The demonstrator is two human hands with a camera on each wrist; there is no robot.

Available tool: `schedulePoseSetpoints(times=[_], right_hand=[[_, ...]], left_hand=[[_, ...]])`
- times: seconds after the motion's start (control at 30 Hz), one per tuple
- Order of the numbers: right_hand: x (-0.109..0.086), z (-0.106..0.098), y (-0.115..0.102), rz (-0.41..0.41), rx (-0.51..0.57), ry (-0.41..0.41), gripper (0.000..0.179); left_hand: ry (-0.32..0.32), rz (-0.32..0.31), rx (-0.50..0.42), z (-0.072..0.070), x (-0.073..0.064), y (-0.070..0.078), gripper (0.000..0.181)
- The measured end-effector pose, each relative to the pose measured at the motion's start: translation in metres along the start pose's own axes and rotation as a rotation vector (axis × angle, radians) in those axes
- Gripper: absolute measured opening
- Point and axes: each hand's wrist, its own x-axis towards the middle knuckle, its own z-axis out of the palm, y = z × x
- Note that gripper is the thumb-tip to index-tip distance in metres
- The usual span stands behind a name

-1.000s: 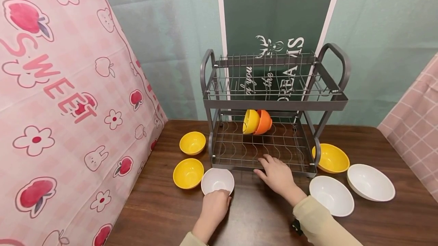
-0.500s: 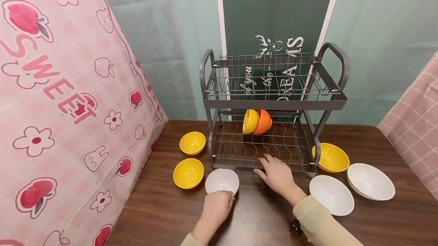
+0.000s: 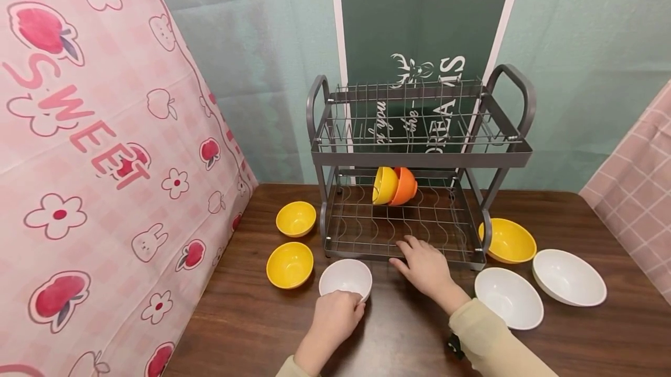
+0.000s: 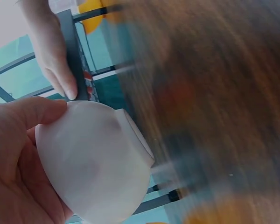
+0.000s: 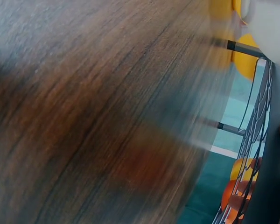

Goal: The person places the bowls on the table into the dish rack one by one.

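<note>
My left hand (image 3: 336, 317) grips a small white bowl (image 3: 346, 277) by its near rim in the head view. In the left wrist view the bowl's outside and foot ring show, with my thumb against the wall; it seems raised slightly off the table. My right hand (image 3: 426, 266) is at the front rail of the grey two-tier dish rack's (image 3: 419, 160) lower shelf. Through the wires in the right wrist view, fingers (image 5: 238, 201) show inside the rail, with the thumb outside it. A yellow bowl (image 3: 384, 186) and an orange bowl (image 3: 405, 186) stand on edge, nested, on that shelf.
Left of the rack sit two yellow bowls, one farther back (image 3: 296, 218) and one nearer (image 3: 290, 265). On the right are a larger yellow bowl (image 3: 508, 241) and two white oval bowls, one nearer (image 3: 508, 298) and one farther right (image 3: 569, 278). Patterned cloths (image 3: 131, 237) surround the table.
My left hand has moved a little to the right with the white bowl, away from the nearer yellow bowl. The right hand and the rack have stayed in place.
</note>
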Motion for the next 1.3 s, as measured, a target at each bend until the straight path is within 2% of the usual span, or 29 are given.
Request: schedulePoseSetpoints(times=[0.4,0.5,0.6,0.77,0.87,1.0,1.17,1.3], right_hand=[[-0.004,0.000,0.000,-0.011,0.027,0.016,0.047],[-0.005,-0.002,0.000,-0.009,0.065,0.014,0.047],[-0.005,-0.006,0.000,0.003,0.129,0.029,0.045],[-0.007,-0.014,-0.004,0.052,0.312,0.039,0.043],[-0.009,-0.021,-0.011,0.081,0.453,0.049,0.043],[-0.014,-0.031,-0.021,0.112,0.670,0.072,0.041],[-0.017,-0.039,-0.032,0.109,0.942,0.057,0.039],[-0.019,-0.041,-0.036,0.081,1.098,-0.020,0.044]], left_hand=[[0.009,0.005,-0.110,-0.012,0.003,0.007,0.035],[0.028,0.019,-0.130,-0.014,0.003,0.009,0.033],[0.079,0.048,-0.119,-0.016,0.005,0.010,0.028],[0.173,0.091,-0.097,-0.019,0.008,0.013,0.020],[0.190,0.100,-0.100,-0.020,0.011,0.015,0.014],[0.183,0.103,-0.110,-0.022,0.015,0.017,0.003],[0.205,0.120,-0.126,-0.021,0.020,0.019,0.011],[0.225,0.138,-0.132,-0.018,0.023,0.020,0.015]])
